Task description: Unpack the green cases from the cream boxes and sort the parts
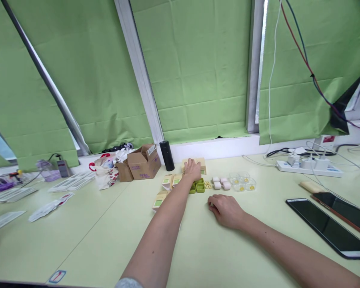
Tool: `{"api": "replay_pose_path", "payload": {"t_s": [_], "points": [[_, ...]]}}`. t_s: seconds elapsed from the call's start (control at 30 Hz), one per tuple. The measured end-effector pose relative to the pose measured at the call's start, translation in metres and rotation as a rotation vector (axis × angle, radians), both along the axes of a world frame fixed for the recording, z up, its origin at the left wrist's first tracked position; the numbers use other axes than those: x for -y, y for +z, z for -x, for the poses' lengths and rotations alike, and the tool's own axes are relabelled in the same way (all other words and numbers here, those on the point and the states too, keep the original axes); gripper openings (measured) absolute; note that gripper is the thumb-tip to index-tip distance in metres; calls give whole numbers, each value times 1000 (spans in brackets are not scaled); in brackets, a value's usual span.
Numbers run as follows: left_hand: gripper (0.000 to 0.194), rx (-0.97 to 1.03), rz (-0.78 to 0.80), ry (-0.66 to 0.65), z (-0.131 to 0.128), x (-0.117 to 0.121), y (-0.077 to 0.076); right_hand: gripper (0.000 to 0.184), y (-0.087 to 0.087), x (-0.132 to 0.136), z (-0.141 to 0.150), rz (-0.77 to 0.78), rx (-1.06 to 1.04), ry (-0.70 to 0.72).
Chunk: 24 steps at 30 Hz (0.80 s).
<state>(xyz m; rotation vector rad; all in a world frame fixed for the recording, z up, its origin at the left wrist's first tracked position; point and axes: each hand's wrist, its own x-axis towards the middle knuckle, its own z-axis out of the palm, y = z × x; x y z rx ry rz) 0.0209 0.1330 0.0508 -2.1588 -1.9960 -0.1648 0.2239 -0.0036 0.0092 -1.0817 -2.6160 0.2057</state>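
My left hand (192, 169) reaches forward over the table, its fingers bent down around a small beige cardboard box (203, 166) in the back row. More small boxes with green labels (159, 201) stand left of that forearm. Below the left hand sit olive-green square cups (200, 187), partly covered by the arm. To their right lie small yellow pieces (208, 185), several pale pink rounded blocks (226, 184) and a clear plastic tray (243, 182) with yellow spots in its cups. My right hand (226, 211) rests on the table in front of these, fingers curled in, with nothing visible in it.
An opened brown carton (144, 163), a black cylinder (167, 156) and a cloth bag (105, 176) stand at the back. Two phones (330, 224) lie at the right, near a white power strip (310, 169) with cables. White trays (73, 182) and packets (49, 207) lie left.
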Motion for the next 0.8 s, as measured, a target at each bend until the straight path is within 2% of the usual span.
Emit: {"api": "replay_pose_path", "payload": {"t_s": [0.3,0.53,0.7,0.8], "points": [[33,36,7,-40,-3,-6,1,18,-2,0,0,-14,16,-1],[39,104,2,-28,-7,-11,-1,17,1,0,1,6,38,-6],[45,168,-29,-28,-14,-5,6,17,4,1,1,17,58,-12],[43,228,-58,-46,-17,1,16,15,5,1,0,18,59,-11]]}}
